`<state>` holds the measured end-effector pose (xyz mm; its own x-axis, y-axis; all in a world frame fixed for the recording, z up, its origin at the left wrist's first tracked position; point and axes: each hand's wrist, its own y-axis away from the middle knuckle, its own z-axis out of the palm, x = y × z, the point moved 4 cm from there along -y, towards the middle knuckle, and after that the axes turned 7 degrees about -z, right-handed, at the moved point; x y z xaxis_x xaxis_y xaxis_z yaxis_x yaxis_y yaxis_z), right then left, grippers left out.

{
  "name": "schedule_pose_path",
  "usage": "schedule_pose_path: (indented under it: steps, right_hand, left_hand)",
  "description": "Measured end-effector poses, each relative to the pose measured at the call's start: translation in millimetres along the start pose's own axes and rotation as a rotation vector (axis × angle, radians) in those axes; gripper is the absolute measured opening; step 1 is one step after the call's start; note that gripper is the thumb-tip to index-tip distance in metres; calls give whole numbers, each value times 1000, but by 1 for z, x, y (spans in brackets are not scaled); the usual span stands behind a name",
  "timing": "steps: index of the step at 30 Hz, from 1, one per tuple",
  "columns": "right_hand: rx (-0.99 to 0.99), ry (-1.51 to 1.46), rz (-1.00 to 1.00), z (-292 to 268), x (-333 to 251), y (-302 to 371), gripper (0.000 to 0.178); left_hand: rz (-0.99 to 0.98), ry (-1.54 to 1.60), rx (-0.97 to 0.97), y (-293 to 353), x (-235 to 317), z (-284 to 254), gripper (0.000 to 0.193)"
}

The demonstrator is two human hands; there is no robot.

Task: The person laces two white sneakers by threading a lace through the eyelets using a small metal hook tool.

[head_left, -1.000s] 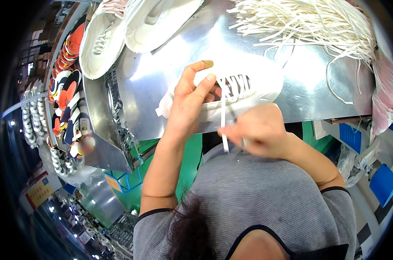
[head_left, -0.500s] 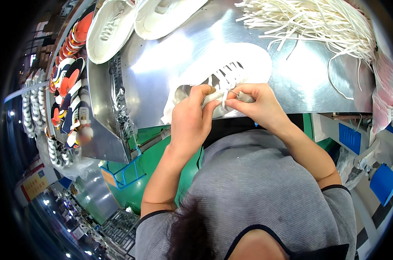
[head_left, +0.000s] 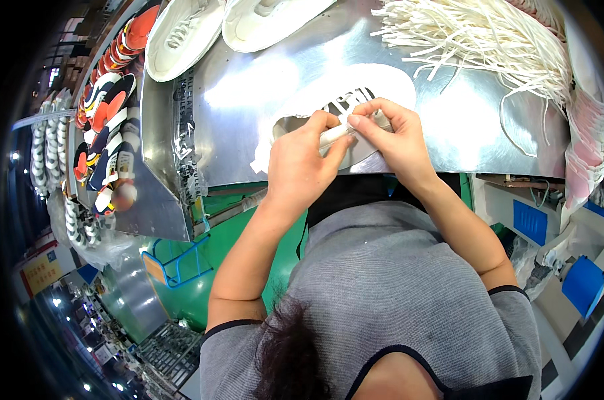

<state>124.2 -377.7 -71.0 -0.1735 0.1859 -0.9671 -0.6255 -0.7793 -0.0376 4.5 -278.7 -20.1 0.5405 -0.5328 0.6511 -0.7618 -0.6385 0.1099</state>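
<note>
A white sneaker (head_left: 389,83) lies on the metal tabletop, toe pointing to the upper right, its heel opening by my left hand. A white shoelace (head_left: 343,105) runs across part of its eyelet rows, over a dark gap. My left hand (head_left: 303,160) is closed on the shoe's white tongue and upper edge, thumb and forefinger pinching. Just beside it, my right hand (head_left: 399,140) is closed too, thumb and forefinger pressed together at the lacing. What those fingertips hold is mostly hidden; it appears to be the lace.
A heap of loose white laces (head_left: 479,47) lies at the far right, beside stacked pale pink and white pieces (head_left: 589,143). Two more white shoes (head_left: 185,40) rest at the upper left. Colourful shoe parts (head_left: 109,127) fill a rack left of the metal table (head_left: 235,147).
My right hand has moved up across the lacing, its fingertips now above the tongue near my left fingers. A thin line seen between its fingers before is hidden. The view has shifted slightly.
</note>
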Motion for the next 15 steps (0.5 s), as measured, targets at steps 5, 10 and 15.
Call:
schedule_pose_path:
  steps: [5,10,15]
  right_hand:
    - [-149,-267,207,-8,2,0,10]
    - [-320,-276,398,-1,1,2,11]
    - [-162,-211,296,2,0,2,11]
  left_hand:
    - [5,170,-138,4,3,-6,33]
    - [-51,282,-248,1,-4,-6,33]
    - [-80,180,-123,-2,-3,-3,26]
